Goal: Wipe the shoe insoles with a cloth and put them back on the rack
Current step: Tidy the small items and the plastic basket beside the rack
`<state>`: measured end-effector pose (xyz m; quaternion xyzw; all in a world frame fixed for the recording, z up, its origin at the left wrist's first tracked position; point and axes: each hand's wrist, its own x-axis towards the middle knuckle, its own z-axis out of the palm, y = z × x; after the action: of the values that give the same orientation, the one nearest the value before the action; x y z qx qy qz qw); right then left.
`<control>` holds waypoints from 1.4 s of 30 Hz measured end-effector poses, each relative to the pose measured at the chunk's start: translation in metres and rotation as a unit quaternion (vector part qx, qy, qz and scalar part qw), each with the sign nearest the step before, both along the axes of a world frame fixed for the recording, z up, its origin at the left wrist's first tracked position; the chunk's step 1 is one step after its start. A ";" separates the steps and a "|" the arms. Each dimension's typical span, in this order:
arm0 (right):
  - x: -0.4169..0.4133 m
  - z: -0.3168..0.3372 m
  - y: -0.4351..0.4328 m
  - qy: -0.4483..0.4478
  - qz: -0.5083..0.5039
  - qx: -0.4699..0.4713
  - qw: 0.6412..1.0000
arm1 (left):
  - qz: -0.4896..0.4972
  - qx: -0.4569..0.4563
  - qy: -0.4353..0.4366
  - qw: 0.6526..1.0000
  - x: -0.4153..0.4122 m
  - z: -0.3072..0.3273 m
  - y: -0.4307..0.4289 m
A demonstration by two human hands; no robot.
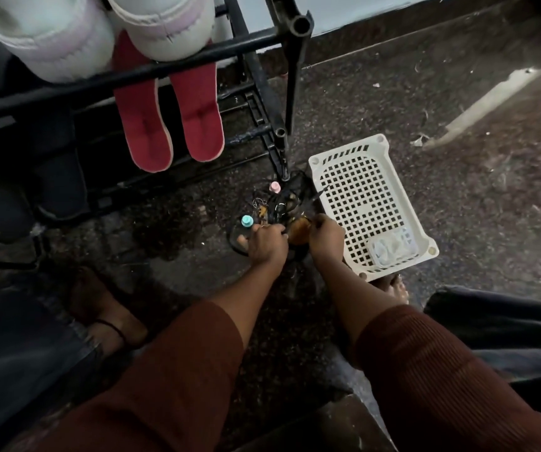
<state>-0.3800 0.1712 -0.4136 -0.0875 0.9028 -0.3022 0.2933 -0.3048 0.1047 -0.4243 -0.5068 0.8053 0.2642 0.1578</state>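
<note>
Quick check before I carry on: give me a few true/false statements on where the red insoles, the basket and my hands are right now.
1. The white basket stands on the floor, right of both hands. True.
2. The red insoles lie in the basket. False: they rest on the black rack, below the white shoes.
3. The left hand and right hand are at a tangle of small items on the floor. True.
4. The basket is empty. False: a small clear container sits in its near corner.
</note>
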 end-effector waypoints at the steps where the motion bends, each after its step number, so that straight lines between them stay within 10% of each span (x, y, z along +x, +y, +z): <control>1: -0.002 -0.001 -0.001 0.007 0.005 -0.002 1.000 | 0.001 0.002 0.001 1.000 0.002 0.001 0.001; 23: -0.013 0.058 -0.035 0.018 -0.009 -0.153 0.988 | 0.050 -0.035 0.190 0.980 -0.001 0.049 -0.015; 35: 0.014 0.189 -0.033 -0.084 0.142 -0.298 0.940 | 0.287 0.263 0.452 0.803 0.030 0.184 -0.032; 42: 0.039 0.227 -0.026 -0.091 0.189 -0.289 0.934 | 0.350 0.212 0.540 0.735 0.056 0.233 -0.028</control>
<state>-0.3413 0.1455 -0.1865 -0.3094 0.7123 -0.4962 0.3882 -0.2493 0.0767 -0.1916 -0.4782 0.4438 0.6941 -0.3042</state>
